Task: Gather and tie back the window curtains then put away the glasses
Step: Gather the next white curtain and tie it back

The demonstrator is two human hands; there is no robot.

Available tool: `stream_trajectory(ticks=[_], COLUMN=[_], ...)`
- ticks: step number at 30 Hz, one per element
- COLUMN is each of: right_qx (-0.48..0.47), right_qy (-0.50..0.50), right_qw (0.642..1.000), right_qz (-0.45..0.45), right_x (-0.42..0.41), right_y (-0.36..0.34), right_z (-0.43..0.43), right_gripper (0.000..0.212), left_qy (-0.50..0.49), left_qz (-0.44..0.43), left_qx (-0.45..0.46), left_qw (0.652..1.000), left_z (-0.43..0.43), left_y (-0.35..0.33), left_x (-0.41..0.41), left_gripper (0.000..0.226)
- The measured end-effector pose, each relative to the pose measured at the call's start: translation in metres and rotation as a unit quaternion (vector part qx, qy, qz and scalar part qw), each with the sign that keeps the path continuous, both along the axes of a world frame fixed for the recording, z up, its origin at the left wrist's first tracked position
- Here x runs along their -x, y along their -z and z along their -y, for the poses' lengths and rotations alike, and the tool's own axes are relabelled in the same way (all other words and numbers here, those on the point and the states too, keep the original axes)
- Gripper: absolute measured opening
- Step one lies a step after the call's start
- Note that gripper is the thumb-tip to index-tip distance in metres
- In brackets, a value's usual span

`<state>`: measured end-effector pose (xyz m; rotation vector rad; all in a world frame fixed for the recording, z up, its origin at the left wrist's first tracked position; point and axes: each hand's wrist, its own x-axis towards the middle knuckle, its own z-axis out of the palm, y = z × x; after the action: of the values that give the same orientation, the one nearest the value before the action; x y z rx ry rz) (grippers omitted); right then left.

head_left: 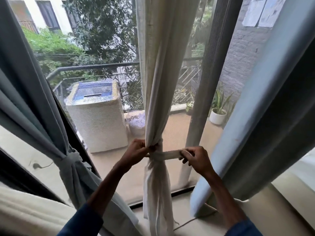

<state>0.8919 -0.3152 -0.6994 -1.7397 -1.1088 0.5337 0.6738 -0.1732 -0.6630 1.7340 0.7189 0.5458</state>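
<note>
A cream curtain point(158, 82) hangs gathered into a bunch in the middle of the window. A cream tie band point(170, 155) wraps around it at waist height. My left hand point(138, 149) pinches the band and gathered cloth on the left side of the bunch. My right hand point(196, 159) pinches the band's free end and holds it stretched out to the right. A grey curtain point(34, 103) on the left is tied back with a knot point(72, 158). Another grey curtain point(265, 116) hangs loose on the right. No glasses are in view.
Beyond the window screen is a balcony with a washing machine point(98, 114), a railing point(95, 67) and a potted plant point(218, 113). A pale sill point(187, 218) runs below the window, with a thin cord lying on it. Cream bedding point(25, 210) lies at the lower left.
</note>
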Motion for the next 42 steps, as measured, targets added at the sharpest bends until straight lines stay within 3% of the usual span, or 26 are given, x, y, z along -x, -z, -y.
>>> stream_trajectory(ticks=[8, 13, 19, 26, 30, 37, 42], right_qx=[0.023, -0.046, -0.089, -0.129, -0.160, -0.173, -0.178], right_qy=[0.076, 0.115, 0.139, 0.107, 0.079, 0.088, 0.097], right_qw=[0.972, 0.910, 0.844, 0.826, 0.836, 0.845, 0.870], right_qz=[-0.220, -0.396, -0.510, -0.538, -0.518, -0.499, -0.449], right_x=[-0.006, 0.007, 0.017, 0.021, 0.018, 0.018, 0.023], right_y=[0.004, -0.003, -0.013, -0.015, -0.012, -0.012, -0.021], right_z=[-0.012, -0.031, -0.043, -0.049, -0.043, -0.038, -0.034], right_gripper=[0.016, 0.007, 0.002, 0.012, 0.024, 0.023, 0.017], left_qy=[0.026, 0.037, 0.041, 0.037, 0.024, 0.026, 0.013], left_qz=[0.007, 0.000, -0.005, -0.018, -0.008, -0.030, -0.028], left_qx=[0.049, 0.105, 0.125, 0.127, 0.125, 0.090, 0.071], left_qw=[0.998, 0.994, 0.991, 0.991, 0.992, 0.995, 0.997], left_z=[0.008, 0.019, 0.016, 0.014, 0.012, 0.008, 0.005], left_y=[0.009, 0.005, -0.001, 0.003, 0.005, 0.009, 0.010], left_x=[-0.003, -0.007, -0.004, -0.006, -0.009, -0.017, -0.019], left_gripper=[0.021, 0.038, 0.044, 0.037, 0.044, 0.039, 0.030])
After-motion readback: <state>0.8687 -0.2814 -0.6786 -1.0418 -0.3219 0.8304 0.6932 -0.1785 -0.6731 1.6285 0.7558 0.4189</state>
